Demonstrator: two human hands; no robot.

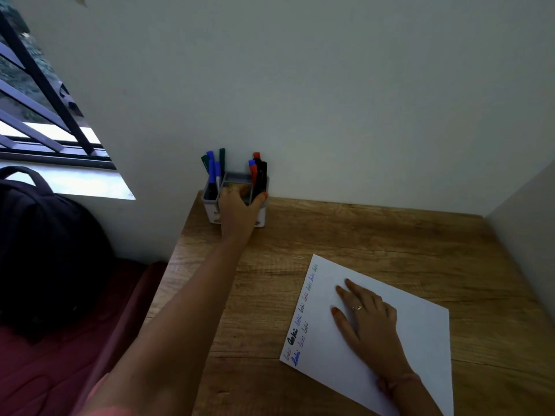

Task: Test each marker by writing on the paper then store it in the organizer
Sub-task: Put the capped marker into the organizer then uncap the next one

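Note:
A white and grey organizer (262, 219) stands at the desk's far left corner against the wall. Blue and green markers (212, 171) stand in its left compartment, red, blue and black markers (259, 172) in its right one. My left hand (238, 213) reaches over the organizer's front wall, fingers dipping into the middle compartment and thumb spread toward the black markers; anything in the fingers is hidden. A white paper (420, 334) lies at an angle on the desk, with blue, black and green test words along its left edge. My right hand (368, 321) lies flat on it, fingers spread.
The wooden desk (375, 235) meets a white wall behind and a white panel at the right. Left of the desk are a dark backpack (45, 250), a red surface below it and a barred window (36, 94).

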